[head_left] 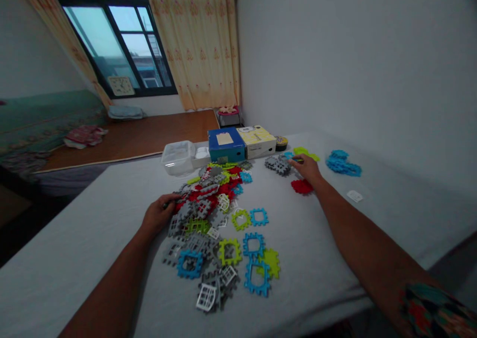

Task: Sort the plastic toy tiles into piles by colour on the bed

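My left hand [159, 212] rests at the left edge of a mixed pile of plastic building pieces. Its fingers curl against a red piece [179, 206] and grey pieces [185, 210]; what they grip, if anything, is hidden. Farther right, my right hand [307, 168] reaches to a small heap of grey notched pieces [276, 165], fingertips drawn together at its right side. Whatever lies between those fingertips is too small to make out. Just beyond them is a light blue piece [288, 155], with lime-green pieces [306, 152] behind the hand. A red heap [301, 187] lies under the right wrist.
A heap of blue pieces [341, 163] and a white window piece [355, 196] lie far right. Blue frames [259, 217] and lime frames [230, 252] are spread near me. A clear tub [178, 157], blue box [226, 146], yellow box [257, 141] and round tin [281, 143] stand behind.
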Demonstrator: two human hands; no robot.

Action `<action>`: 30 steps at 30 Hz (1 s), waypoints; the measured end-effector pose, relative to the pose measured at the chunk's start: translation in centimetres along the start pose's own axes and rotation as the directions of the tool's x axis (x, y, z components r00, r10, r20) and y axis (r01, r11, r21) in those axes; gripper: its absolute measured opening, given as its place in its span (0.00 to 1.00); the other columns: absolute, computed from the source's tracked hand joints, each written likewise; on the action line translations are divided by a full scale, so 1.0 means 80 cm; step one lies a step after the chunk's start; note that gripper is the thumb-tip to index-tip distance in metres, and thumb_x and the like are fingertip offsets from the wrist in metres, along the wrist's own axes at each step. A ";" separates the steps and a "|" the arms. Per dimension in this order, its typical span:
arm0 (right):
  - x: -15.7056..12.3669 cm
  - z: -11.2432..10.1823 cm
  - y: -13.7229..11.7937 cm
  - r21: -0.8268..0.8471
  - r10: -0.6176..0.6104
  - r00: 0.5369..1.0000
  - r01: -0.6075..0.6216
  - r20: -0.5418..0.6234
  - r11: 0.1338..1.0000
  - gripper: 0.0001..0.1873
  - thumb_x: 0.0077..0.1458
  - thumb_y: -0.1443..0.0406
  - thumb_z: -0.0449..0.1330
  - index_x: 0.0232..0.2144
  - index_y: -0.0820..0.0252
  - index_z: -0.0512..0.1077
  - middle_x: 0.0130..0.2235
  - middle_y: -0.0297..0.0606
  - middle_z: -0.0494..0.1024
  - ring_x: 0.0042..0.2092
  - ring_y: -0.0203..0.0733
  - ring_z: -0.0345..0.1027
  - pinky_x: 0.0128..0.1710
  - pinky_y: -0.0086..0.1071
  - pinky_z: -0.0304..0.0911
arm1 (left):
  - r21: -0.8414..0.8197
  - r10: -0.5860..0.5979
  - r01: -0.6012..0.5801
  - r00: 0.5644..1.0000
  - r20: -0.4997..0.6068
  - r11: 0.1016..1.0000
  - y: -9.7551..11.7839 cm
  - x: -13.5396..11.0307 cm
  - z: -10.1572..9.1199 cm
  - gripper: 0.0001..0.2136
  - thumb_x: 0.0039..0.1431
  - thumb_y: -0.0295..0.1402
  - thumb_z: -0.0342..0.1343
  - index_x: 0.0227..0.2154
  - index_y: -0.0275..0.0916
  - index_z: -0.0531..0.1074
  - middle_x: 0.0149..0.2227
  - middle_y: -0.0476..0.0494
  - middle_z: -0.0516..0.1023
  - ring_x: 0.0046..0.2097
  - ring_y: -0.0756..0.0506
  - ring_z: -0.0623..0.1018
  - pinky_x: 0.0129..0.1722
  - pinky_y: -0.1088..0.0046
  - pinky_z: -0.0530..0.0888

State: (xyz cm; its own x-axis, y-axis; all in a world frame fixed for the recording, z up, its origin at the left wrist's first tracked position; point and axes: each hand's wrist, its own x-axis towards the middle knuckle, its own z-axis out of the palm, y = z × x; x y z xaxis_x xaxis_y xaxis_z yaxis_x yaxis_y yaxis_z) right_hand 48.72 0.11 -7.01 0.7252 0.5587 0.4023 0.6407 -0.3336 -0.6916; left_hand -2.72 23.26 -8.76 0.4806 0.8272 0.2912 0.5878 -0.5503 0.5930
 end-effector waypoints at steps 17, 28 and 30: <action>0.065 0.012 -0.005 -0.346 0.071 0.988 -0.019 0.140 0.938 0.15 0.50 0.55 0.64 0.33 0.61 0.81 0.37 0.43 0.83 0.39 0.45 0.75 0.37 0.32 0.65 | -0.011 -0.016 0.016 1.000 -0.025 1.000 0.001 -0.003 0.003 0.17 0.53 0.39 0.51 0.41 0.42 0.81 0.47 0.43 0.82 0.50 0.40 0.80 0.54 0.60 0.74; 0.031 0.031 -0.071 -0.220 -0.211 0.948 0.264 0.238 0.939 0.15 0.61 0.58 0.58 0.41 0.61 0.79 0.43 0.44 0.82 0.42 0.45 0.75 0.44 0.35 0.66 | -0.048 -0.040 0.039 0.999 -0.024 0.998 0.000 -0.004 0.007 0.18 0.52 0.39 0.50 0.41 0.41 0.81 0.46 0.43 0.82 0.48 0.40 0.80 0.52 0.62 0.75; -0.002 0.047 -0.107 -0.019 -0.377 0.814 0.429 0.441 0.903 0.12 0.60 0.61 0.59 0.40 0.60 0.79 0.41 0.41 0.82 0.41 0.43 0.75 0.43 0.34 0.66 | -0.046 -0.039 0.037 0.999 -0.031 0.998 0.000 -0.003 0.007 0.18 0.51 0.39 0.50 0.40 0.41 0.81 0.46 0.43 0.82 0.47 0.41 0.80 0.52 0.62 0.75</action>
State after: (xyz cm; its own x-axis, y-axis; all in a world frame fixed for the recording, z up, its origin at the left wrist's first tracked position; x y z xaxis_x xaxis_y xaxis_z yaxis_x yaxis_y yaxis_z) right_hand 42.17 5.70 -3.41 0.2373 0.9159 0.3237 0.8945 -0.0761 -0.4405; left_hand -2.48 22.97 -9.26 0.4371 0.8511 0.2910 0.5749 -0.5131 0.6374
